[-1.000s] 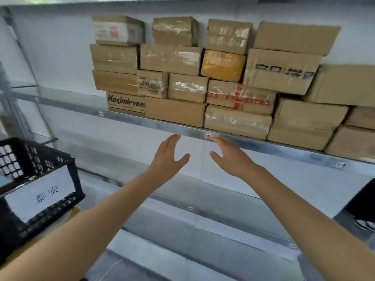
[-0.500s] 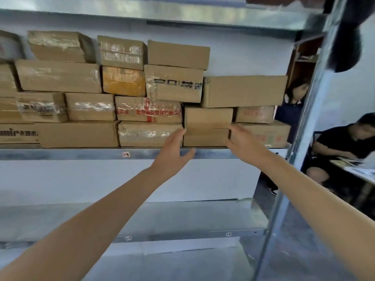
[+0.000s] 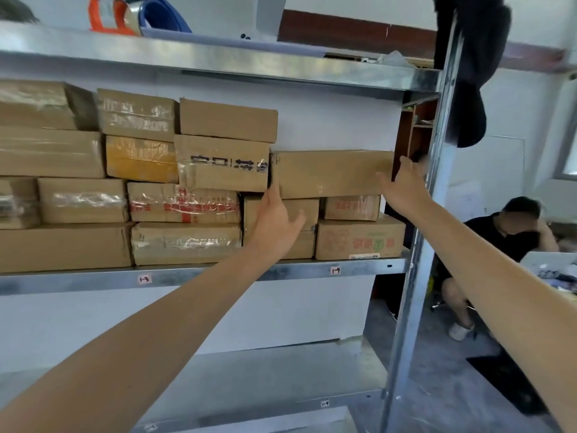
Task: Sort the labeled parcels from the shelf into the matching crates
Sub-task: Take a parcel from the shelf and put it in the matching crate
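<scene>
Holding both bare arms out toward a long parcel [image 3: 331, 173] of plain matte cardboard, lying across two smaller boxes at the right end of the stack on the galvanised steel shelf [image 3: 78, 281]. Laying the left hand [image 3: 274, 220] against its lower left corner, fingers [image 3: 274, 198] straight and pressed together, thumb spread out to the side. Touching its right end with the right hand [image 3: 402, 190]: thumb lying on the front face, forefinger up along the edge, the other fingers hidden — curling behind or not, impossible to tell. Sitting beside it, around fifteen more brown rectangular parcels [image 3: 82, 200], stacked up to four high; several wearing glossy, wrinkled clear tape, one showing yellowish, one bearing red-printed tape. Sticking to the shelf's front lip, two small paper tags [image 3: 144, 279]. Sitting beyond the upright steel post [image 3: 415, 276], one person [image 3: 512, 239] in black — and hanging from the post, one dark cloth [image 3: 468, 73].
</scene>
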{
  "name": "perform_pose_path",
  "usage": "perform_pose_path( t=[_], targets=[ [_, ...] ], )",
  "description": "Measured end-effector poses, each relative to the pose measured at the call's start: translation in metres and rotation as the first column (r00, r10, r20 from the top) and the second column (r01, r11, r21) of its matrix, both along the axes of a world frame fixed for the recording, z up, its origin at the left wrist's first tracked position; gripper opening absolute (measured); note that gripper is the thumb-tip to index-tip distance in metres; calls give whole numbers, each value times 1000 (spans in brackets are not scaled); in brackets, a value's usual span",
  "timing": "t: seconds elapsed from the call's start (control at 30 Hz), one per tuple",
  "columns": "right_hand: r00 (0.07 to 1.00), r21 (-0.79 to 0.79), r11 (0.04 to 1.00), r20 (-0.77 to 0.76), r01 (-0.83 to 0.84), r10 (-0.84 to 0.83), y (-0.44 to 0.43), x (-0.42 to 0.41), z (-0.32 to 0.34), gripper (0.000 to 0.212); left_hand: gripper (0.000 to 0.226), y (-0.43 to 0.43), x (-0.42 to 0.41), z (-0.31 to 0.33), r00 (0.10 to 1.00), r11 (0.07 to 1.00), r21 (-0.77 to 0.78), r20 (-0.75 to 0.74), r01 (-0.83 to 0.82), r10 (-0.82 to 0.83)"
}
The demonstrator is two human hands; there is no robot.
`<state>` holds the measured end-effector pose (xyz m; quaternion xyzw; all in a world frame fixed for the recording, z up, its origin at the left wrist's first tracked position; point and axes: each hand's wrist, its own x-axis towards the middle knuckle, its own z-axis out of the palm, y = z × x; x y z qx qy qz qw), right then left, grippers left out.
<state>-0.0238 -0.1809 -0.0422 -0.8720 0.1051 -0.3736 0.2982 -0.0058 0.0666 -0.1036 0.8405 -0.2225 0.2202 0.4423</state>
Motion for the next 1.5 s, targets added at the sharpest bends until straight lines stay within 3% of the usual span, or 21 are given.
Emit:
perform_pose_path(
  t=[0.13, 0.23, 0.33, 0.5, 0.63, 1.0, 1.07, 1.23, 1.4, 1.5],
  targets=[
    [993, 125, 990, -92, -69, 81, -3, 13, 5, 107, 83, -11, 8, 0, 998, 997, -36, 12, -69, 69],
    [992, 237, 967, -63, -91, 109, -4, 26, 8, 104, 83, -17, 12, 5, 993, 993, -17, -1, -119, 119],
    [996, 319, 946, -48, -53, 72, -11, 34, 11, 105, 70, -20, 13, 13, 996, 992, -91, -21, -88, 86],
    [978, 479, 853, 133, -205, 160, -26, 35, -3, 86, 42, -22, 12, 17, 987, 922, -386, -149, -1, -61],
    [965, 505, 825, 190, -252, 179, -29, 27, -6, 82, 22, -22, 7, 23, 979, 860, -511, -167, 14, -115],
    [941, 556, 765, 271, -325, 203, -36, -34, -22, 56, 25, -6, -17, 17, 980, 670, -736, -45, 98, -193],
    [948, 585, 751, 253, -308, 192, -37, -45, -30, 48, 28, -2, -25, 11, 982, 659, -743, -12, 116, -187],
    [938, 640, 687, 254, -345, 235, -36, -70, -64, 23, 13, 13, -36, -15, 978, 701, -703, -38, 121, -207],
    [914, 635, 667, 180, -390, 363, -25, -85, -107, 42, 27, 30, -57, -47, 981, 729, -679, -73, 85, -182],
    [898, 633, 680, 55, -370, 437, -17, -94, -130, 39, 26, 50, -67, -76, 968, 756, -652, -159, 47, -197]
  ],
)
